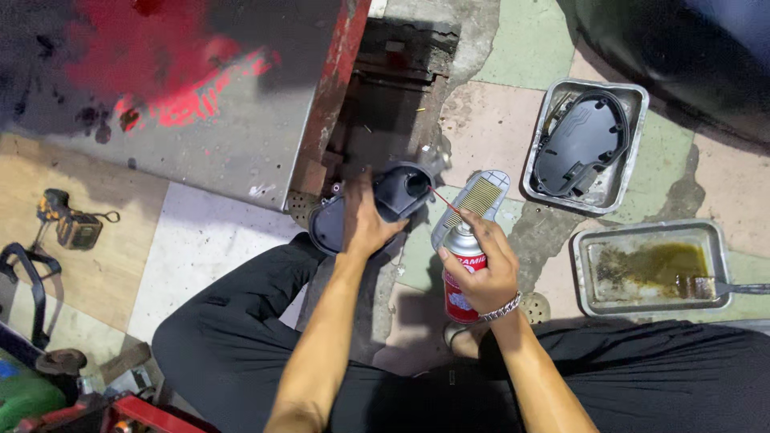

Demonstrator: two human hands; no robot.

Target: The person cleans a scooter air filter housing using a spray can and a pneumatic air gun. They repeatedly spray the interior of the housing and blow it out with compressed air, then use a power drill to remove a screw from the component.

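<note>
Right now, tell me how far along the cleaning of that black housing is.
Done: the black cover lies off in a metal tray, and the air filter lies out on the floor. In hand: the left hand steadies the black housing while the right hand aims a red spray can at it. Left: housing, filter and cover are still apart.

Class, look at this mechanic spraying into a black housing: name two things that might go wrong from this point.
1. The right hand aims the red spray can through a thin straw into the black plastic housing gripped by the left hand; spray might splash back onto bare skin.
2. The air filter element lies just beside the can, so overspray may soak it.
</note>
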